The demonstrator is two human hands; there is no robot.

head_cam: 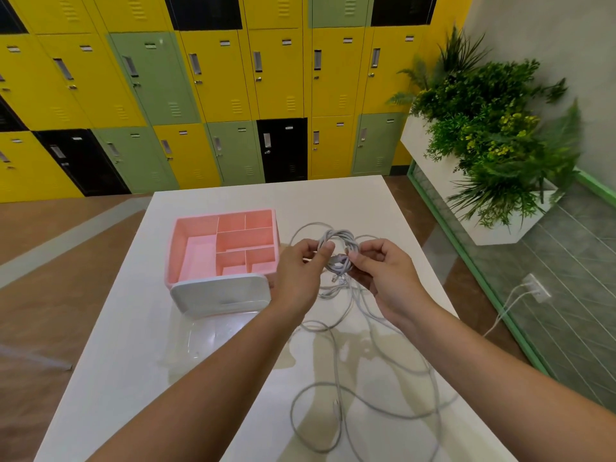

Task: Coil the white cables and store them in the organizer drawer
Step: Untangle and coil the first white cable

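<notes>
Nearest me, loops of loose white cable sprawl uncoiled across the glossy white counter, so I judge much coiling remains. Beyond, my left hand and right hand each have their grip clamped on a small white cable coil; left of it, the pink plastic organizer with its white drawer front shows nothing stored

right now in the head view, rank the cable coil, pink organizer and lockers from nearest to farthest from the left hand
1. cable coil: gripped by the left hand, at its fingertips.
2. pink organizer: on the table, just left of the hand.
3. lockers: along the far wall, beyond the table.
</notes>
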